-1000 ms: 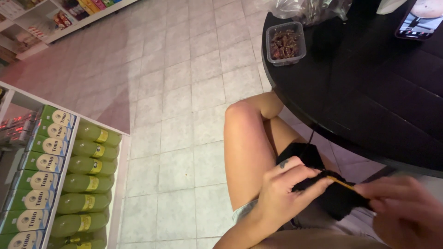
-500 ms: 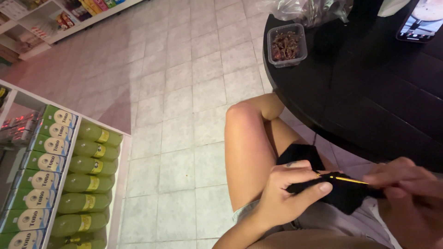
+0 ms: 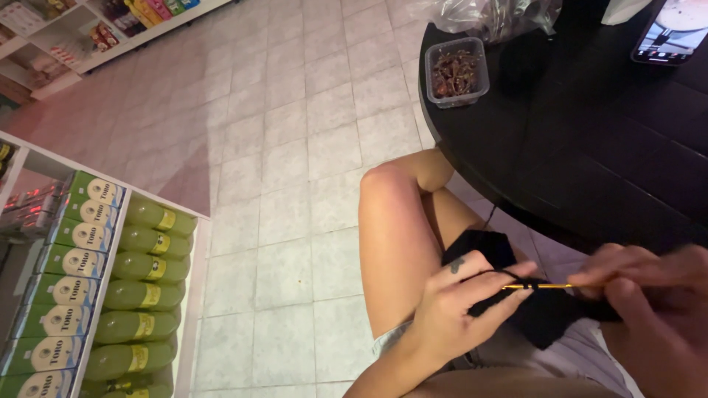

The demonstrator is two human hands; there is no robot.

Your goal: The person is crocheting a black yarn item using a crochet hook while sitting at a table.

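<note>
While the left hand (image 3: 450,306) pinches the black crocheted yarn piece (image 3: 546,313) over the near lap and the right hand (image 3: 649,284) grips the thin yellow metal hook (image 3: 542,286), loops could slip: dark yarn, dim light.

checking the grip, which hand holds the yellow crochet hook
The right hand pinches the yellow crochet hook; the left hand only holds the black crocheted piece.

Soft matt black knitted cloth (image 3: 546,317), glossy yellow metal hook (image 3: 542,286), shiny dark table (image 3: 590,147), clear plastic tub (image 3: 457,72)
</note>
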